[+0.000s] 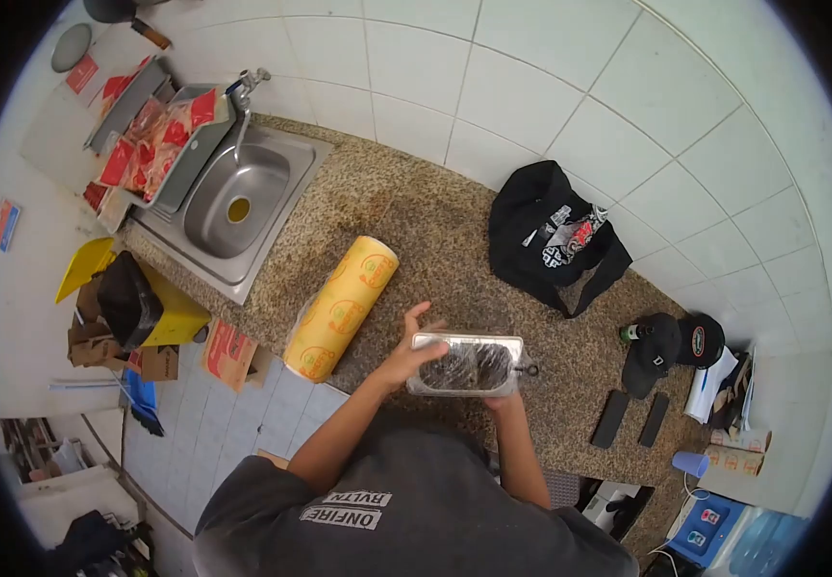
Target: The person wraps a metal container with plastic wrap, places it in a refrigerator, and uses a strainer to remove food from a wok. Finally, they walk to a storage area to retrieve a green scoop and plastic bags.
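A rectangular metal container [469,390] with dark contents is covered in clear plastic film. It is in front of me, over the counter's near edge. My left hand [406,360] is at its left end, fingers stretched and apart, with the thumb lying over the film. From below, my right hand [504,402] grips the container near its right front corner; most of those fingers are hidden under it. A small dark ring-ended piece [529,369] sticks out at the container's right end. To the left lies a thick yellow roll of plastic film [342,310] with printed logos.
A steel sink [243,192] stands at the back left, beside a grey bin [195,144] of red-and-clear packages. On the granite counter [435,221] are a black bag [555,236], black caps [654,354], two dark flat objects [610,419] and a purple cup [690,464].
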### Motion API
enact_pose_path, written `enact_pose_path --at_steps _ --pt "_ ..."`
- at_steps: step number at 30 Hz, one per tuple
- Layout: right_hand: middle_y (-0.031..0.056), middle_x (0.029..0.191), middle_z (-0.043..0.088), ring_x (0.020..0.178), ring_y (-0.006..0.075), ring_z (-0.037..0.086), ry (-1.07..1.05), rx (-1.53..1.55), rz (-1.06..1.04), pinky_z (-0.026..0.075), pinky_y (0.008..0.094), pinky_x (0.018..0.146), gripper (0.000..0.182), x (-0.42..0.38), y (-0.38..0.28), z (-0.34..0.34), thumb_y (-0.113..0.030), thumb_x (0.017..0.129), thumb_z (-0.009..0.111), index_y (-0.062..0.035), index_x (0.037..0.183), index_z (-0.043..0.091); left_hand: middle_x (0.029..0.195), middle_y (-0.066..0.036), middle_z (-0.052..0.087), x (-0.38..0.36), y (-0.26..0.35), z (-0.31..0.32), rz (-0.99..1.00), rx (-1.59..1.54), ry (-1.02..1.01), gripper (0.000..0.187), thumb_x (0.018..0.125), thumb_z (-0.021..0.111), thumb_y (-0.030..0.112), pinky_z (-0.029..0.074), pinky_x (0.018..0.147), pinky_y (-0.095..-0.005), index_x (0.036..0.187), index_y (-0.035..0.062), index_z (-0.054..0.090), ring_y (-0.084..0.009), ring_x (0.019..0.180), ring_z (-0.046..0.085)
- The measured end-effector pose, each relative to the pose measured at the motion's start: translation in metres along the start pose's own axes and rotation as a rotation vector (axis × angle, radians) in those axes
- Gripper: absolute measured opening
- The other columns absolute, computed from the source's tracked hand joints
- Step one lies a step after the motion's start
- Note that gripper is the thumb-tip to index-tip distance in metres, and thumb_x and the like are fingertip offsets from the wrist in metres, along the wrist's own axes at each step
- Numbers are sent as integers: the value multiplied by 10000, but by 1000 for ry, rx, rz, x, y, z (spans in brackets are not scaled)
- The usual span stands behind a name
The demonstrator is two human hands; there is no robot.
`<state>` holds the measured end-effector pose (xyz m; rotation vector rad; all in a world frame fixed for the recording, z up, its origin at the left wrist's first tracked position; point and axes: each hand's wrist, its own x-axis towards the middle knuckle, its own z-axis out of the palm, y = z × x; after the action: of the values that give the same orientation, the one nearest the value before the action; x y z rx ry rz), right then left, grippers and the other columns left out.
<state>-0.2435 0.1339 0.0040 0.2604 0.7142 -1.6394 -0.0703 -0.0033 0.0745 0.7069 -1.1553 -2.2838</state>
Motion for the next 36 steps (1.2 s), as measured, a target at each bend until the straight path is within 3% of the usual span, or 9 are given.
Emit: enact_pose_path --at_steps 2,7,10,11,25,29,31,33,36 --pt "48 1087 615 995 204 585 84 -358 -79 469 368 897 366 12 9 -11 -323 955 416 -67 1183 545 1221 -148 533 4 -8 -4 -248 -197 54 663 920 436 514 448 915 -350 1313 -16 383 -230 1077 549" --pt "69 1126 593 1060 213 545 330 -437 -255 453 376 896 444 23 39 -4 -398 951 410 -58 1211 530 1050 -147 637 -17 -37 -28 -336 -381 292 689 914 351 578 488 864 -339 1137 -41 557 -238 915 630" --pt "80 1137 591 1058 239 548 54 -135 -199 430 393 924 548 -17 31 73 -501 934 351 -62 1211 527 1031 -138 640 -25 -41 -34 -189 -531 304 572 942 282 466 499 840 -366 1100 3 578 -237 912 629" --pt "78 1146 591 1067 246 548 -109 -18 -172 425 399 941 573 -23 31 86 -529 926 332 -70 1210 526 1031 -138 640 -27 -44 -34 -177 -539 310 572 942 282 466 499 840 -366 1100 3 578 -237 912 629" --pt "114 1164 571 1057 297 559 66 35 -28 459 449 914 606 -38 81 52 -591 886 336 -117 1211 529 1158 -101 542 -82 -102 22 304 -78 604 391 977 305 277 395 919 -288 1190 5 486 -156 1044 508" --pt "150 1143 575 1023 322 573 -78 24 71 472 476 889 617 -22 74 9 -582 891 329 -92 1207 530 1237 -136 506 -121 -106 18 220 -36 512 413 967 341 308 361 980 -299 1226 8 457 -193 1120 483" --pt "175 1141 574 1011 337 577 -115 -98 169 488 490 859 620 -11 74 -16 -558 901 320 -58 1199 531 1256 -163 478 -144 -93 12 33 -595 125 531 934 396 418 335 1005 -305 1279 14 415 -192 1165 448" --pt "164 1123 589 1000 306 588 -59 -206 273 509 460 837 561 -29 86 -11 -485 923 324 -33 1175 542 1213 -170 501 -163 -90 27 -107 -781 265 630 886 479 467 342 1010 -341 1300 2 379 -223 1152 470" --pt "112 1105 604 958 230 610 -167 -685 353 507 347 831 476 -42 100 22 -398 954 335 -39 1196 532 1173 -159 537 -187 -107 31 27 -402 676 643 859 553 424 359 1006 -384 1287 -17 367 -266 1112 512"
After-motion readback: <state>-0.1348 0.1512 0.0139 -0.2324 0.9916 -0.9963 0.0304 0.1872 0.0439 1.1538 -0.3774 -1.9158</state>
